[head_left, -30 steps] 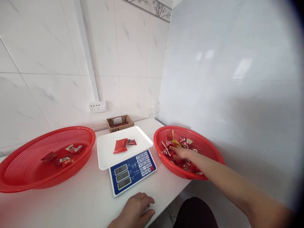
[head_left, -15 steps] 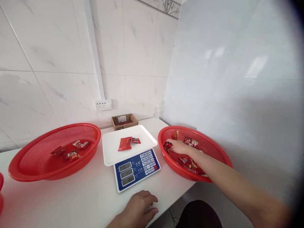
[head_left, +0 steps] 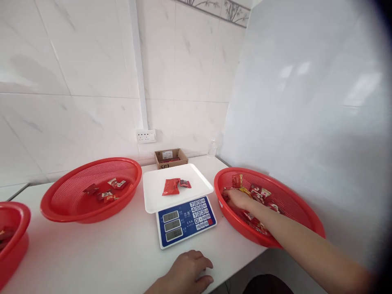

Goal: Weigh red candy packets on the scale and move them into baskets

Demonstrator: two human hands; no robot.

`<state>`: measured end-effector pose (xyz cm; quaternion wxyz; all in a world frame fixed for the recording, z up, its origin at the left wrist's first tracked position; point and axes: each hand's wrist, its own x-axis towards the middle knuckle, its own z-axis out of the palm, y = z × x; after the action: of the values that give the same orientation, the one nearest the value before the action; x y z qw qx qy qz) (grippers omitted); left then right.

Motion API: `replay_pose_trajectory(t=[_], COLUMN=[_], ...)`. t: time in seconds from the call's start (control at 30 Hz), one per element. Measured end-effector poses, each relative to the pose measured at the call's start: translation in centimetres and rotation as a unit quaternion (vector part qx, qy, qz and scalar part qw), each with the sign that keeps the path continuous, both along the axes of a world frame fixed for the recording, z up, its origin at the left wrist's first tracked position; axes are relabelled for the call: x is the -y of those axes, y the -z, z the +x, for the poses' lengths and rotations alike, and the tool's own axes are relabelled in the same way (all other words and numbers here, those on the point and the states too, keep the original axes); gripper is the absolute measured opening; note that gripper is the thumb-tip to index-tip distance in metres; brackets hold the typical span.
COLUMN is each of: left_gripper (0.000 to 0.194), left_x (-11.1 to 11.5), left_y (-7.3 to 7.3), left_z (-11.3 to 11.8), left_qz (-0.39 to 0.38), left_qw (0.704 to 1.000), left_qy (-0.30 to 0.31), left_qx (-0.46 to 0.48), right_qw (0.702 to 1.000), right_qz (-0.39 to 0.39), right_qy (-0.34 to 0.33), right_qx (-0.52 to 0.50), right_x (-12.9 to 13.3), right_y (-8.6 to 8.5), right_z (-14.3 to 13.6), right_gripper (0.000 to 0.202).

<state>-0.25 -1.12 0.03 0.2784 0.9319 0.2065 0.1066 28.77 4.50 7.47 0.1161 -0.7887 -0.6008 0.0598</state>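
Observation:
My right hand reaches down into the right red basket, among small red snack packets. Its fingers are blurred and partly hidden by the packets, so I cannot make out a grip. My left hand rests on the white table in front of the scale, empty, thumb and fingers apart. On the white pan of the digital scale lie a larger red packet and a smaller dark red packet, side by side.
Left of the scale stands another red basket holding several packets. Part of a third red basket shows at the left edge. Behind the scale are a cardboard box and a clear bottle. A wall panel borders the right side.
The view has swung left, so everything sits further right and more of the third basket shows. My right hand stays in the right basket; the packets on the pan have not moved.

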Motion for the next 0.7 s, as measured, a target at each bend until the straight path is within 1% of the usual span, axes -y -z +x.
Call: replay_pose_trajectory(t=[0.1,0.17,0.23,0.3,0.37,0.43,0.5,0.53,0.6,0.7], left_gripper=[0.026,0.027,0.028,0.028,0.028,0.029,0.03,0.031,0.032,0.033], left_x=[0.0,0.1,0.1,0.2,0.2,0.1,0.0,0.0,-0.1,-0.1], left_y=[0.5,0.4,0.0,-0.4,-0.5,-0.4,0.0,0.2,0.6,0.8], left_z=[0.0,-0.1,-0.2,-0.2,-0.3,-0.3,-0.3,-0.3,-0.3,-0.2], left_qz=[0.017,0.026,0.034,0.038,0.036,0.036,0.04,0.042,0.047,0.051], left_qw=[1.0,0.999,0.999,0.999,0.999,0.999,0.999,0.999,0.999,0.998], left_qy=[0.01,0.014,0.015,0.017,0.014,0.011,0.014,0.017,0.022,0.023], left_qx=[0.009,0.013,0.013,0.009,0.004,0.005,0.011,0.013,0.014,0.014], right_qw=[1.0,0.998,0.994,0.989,0.984,0.979,0.974,0.974,0.976,0.975], right_qz=[0.02,0.059,0.11,0.14,0.127,0.089,0.054,0.04,0.03,0.042], right_qy=[-0.003,0.001,-0.009,-0.047,-0.112,-0.171,-0.199,-0.196,-0.161,-0.11], right_qx=[0.016,0.02,0.004,-0.027,-0.052,-0.07,-0.092,-0.108,-0.145,-0.189], right_x=[-1.1,-2.2,-3.3,-4.2,-4.7,-5.1,-5.4,-5.7,-6.3,-7.3], right_y=[-2.1,-3.9,-5.5,-6.5,-6.6,-6.1,-5.3,-4.9,-4.6,-5.0], right_z=[1.2,1.4,0.6,-1.5,-4.3,-7.0,-9.1,-9.9,-10.7,-11.2], right_gripper=[0.015,0.021,0.025,0.024,0.021,0.022,0.029,0.034,0.045,0.054])
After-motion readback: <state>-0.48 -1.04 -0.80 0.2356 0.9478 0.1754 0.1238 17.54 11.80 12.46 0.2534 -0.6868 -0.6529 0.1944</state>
